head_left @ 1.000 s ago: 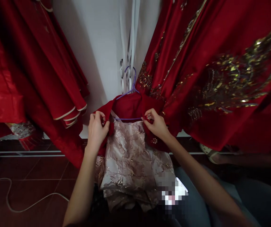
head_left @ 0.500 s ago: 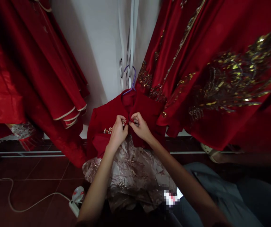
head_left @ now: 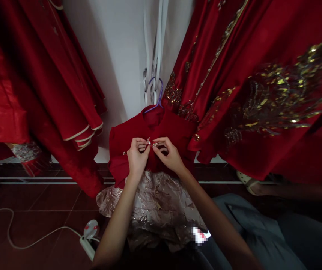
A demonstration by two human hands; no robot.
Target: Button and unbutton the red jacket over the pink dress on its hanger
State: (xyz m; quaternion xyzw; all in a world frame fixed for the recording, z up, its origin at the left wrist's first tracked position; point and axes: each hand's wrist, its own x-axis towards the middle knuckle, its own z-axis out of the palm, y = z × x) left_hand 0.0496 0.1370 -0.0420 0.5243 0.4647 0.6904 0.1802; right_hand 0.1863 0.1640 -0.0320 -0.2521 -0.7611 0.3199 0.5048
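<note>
A red jacket (head_left: 130, 127) hangs in front of me on a purple hanger (head_left: 160, 92), above a shiny silvery-pink crinkled skirt (head_left: 161, 202). At the jacket's front opening, my left hand (head_left: 138, 157) is closed, thumb and fingertips pinching one half of a beaded fastening (head_left: 149, 141). Close on its right, my right hand (head_left: 170, 155) pinches the other half, also beaded. The fingertips nearly meet, and whether the two halves are joined cannot be made out. Another small beaded ornament (head_left: 124, 153) shows beside my left hand, partly covered by it.
Red garments with pale piping (head_left: 73, 86) hang at the left. Gold-sequined red garments (head_left: 276, 97) hang at the right. A power strip (head_left: 87, 247) with a cord lies on the tiled floor. At the right is another person's foot in a pale clog (head_left: 247, 182).
Both hands have turned slightly at the opening, and the beaded pieces now show more clearly between the fingertips. More of the jacket's beading at the left is covered by my left hand.
</note>
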